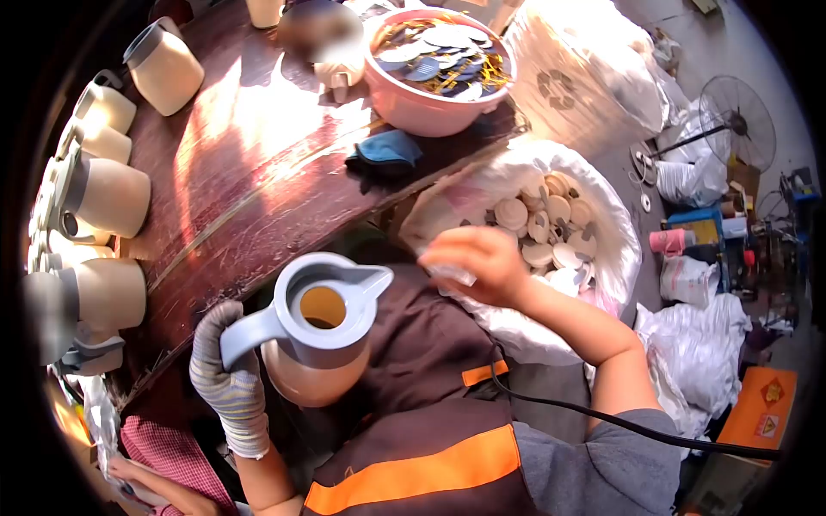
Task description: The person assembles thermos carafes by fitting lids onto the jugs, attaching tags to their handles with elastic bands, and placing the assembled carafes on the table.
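Observation:
My left hand (pixel 227 378), in a striped knit glove, is wrapped around the grey handle of a beige jug (pixel 317 374). The jug is tilted towards me, its spout pointing right. Its round mouth is uncovered and shows a yellowish inside. My bare right hand (pixel 478 265) is right of the spout, apart from the jug, above the near rim of a white sack (pixel 615 249). Its fingers are bent together around a small whitish thing, too unclear to name. Round beige lids (pixel 539 225) lie heaped inside the sack.
Several beige jugs (pixel 112 196) line the left side of the dark red table (pixel 258 193). A pink tub (pixel 422 112) of discs stands at its far edge, near a blue cloth (pixel 387 150). A black cord (pixel 602 421) crosses my right side. Another person's arm (pixel 159 483) shows lower left.

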A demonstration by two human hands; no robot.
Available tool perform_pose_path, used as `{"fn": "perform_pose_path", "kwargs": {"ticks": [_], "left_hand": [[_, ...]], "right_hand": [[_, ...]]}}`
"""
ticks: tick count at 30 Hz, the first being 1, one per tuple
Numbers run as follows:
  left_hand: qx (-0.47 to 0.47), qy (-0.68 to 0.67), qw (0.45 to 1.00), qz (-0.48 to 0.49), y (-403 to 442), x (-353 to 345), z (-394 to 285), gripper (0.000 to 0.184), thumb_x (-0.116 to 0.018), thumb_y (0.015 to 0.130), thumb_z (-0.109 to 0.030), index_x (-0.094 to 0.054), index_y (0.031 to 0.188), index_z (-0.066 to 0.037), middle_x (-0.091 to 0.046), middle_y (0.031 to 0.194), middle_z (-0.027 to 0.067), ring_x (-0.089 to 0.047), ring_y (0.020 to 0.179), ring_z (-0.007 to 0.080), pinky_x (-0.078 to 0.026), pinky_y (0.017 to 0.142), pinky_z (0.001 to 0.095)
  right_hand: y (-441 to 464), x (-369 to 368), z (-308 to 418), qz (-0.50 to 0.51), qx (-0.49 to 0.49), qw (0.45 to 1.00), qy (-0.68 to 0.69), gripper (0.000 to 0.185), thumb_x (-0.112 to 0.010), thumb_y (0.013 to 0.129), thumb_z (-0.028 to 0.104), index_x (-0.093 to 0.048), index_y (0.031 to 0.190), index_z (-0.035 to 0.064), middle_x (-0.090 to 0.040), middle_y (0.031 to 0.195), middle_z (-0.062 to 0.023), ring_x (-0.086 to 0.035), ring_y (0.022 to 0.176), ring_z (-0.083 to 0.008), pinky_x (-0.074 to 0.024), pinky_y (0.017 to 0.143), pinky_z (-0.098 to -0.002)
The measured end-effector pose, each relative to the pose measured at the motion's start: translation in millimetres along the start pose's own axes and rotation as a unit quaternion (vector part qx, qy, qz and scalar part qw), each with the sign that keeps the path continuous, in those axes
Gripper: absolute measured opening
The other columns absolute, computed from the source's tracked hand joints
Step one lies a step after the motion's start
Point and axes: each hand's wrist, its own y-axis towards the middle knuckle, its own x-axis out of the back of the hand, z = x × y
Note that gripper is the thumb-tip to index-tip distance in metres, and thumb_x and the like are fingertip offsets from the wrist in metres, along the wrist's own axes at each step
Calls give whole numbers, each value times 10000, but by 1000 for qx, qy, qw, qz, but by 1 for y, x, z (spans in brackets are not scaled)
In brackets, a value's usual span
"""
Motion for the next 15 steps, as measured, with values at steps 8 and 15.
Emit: {"fn": "perform_pose_path", "kwargs": {"ticks": [8, 15], "left_hand": [[110, -16, 993, 50, -50, -10, 7, 319, -608, 746, -26, -640, 1061, 1, -645, 939, 29, -576, 841, 90, -461, 769, 220], [127, -77, 988, 37, -66, -16, 29, 631, -776, 734, -433, -612, 1111, 46, -626, 999, 39, -590, 897, 108, -476, 806, 243]], "right_hand": [[-192, 44, -193, 84, -622, 745, -225, 670, -690, 771, 441, -512, 1311, 87, -513, 1309, -217, -512, 1202, -356, -446, 968, -442], [-255, -8, -236, 140, -564, 744, -331, 805, -684, 750, 529, -414, 1416, 165, -297, 1491, -167, -412, 1300, -378, -395, 1028, -482]]}}
